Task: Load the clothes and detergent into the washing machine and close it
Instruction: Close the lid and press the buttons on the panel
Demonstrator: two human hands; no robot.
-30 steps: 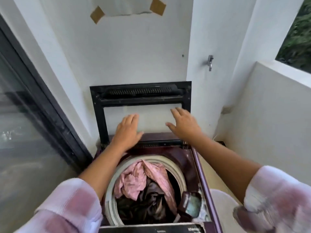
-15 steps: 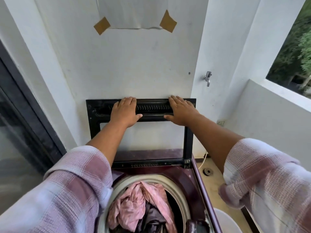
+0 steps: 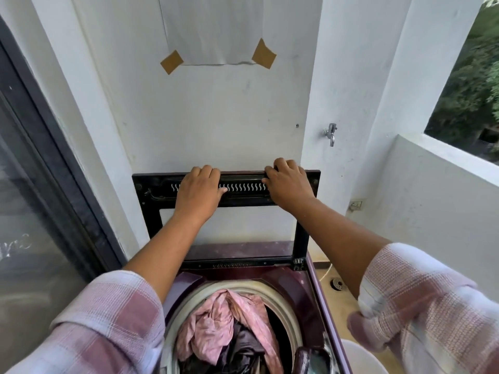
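The maroon top-loading washing machine [image 3: 314,287] stands below me with its black-framed lid [image 3: 299,233] raised upright against the white wall. My left hand [image 3: 198,191] and my right hand [image 3: 289,184] both grip the lid's top edge, fingers curled over it. In the drum lie a pink garment [image 3: 216,327] and dark clothes [image 3: 243,349]. A dark detergent compartment [image 3: 310,360] shows at the machine's front right corner.
A dark-framed glass door [image 3: 40,211] runs along the left. A tap [image 3: 330,133] sticks out of the pillar on the right, above a low balcony wall [image 3: 445,198]. A white round object [image 3: 361,357] sits on the floor right of the machine, near a floor drain [image 3: 337,284].
Both hands rose from the lid's glass pane to its top edge, and their fingers now curl over it. The view tilted upward.
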